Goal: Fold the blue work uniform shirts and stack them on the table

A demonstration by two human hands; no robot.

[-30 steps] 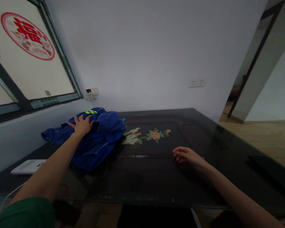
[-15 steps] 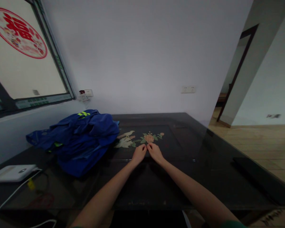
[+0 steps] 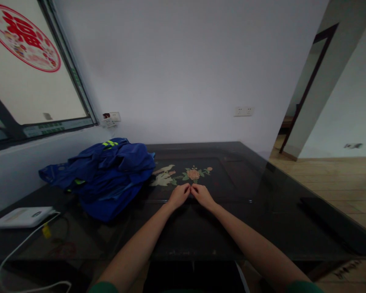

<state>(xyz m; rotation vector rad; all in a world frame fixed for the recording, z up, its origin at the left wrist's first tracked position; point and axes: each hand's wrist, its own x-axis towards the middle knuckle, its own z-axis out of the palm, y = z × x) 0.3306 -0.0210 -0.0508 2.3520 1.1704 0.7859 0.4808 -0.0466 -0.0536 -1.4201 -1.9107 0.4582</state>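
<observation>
Head view, left hand (image 3: 179, 195): I see it near the middle of the dark surface (image 3: 262, 179), its fingers curled in and together, tips turned towards the other hand. I cannot tell whether anything small is pinched inside.
Right hand (image 3: 203, 195): mirrors it, fingers curled together; the two hands meet, or nearly meet, at the fingertips. I cannot tell from here whether this one holds anything.
Floral design (image 3: 193, 174): a pink flower with green leaves and pale birds, set in the surface just beyond both hands.
Blue cloth bundle (image 3: 116, 179): crumpled on the left part of the surface, apart from my hands, with yellow-green stripes on top. Its folds hide whatever lies within.
White device (image 3: 24, 217): flat on the surface at the near left, just beside the bundle.
White cable (image 3: 18, 248): runs from the device over the near edge and loops below; a yellow tag (image 3: 46, 231) shows near it.
Dark flat object (image 3: 332, 221): lies along the right side of the surface, too dim for me to identify.
Wall sockets (image 3: 244, 111): a white pair on the wall behind the surface.
</observation>
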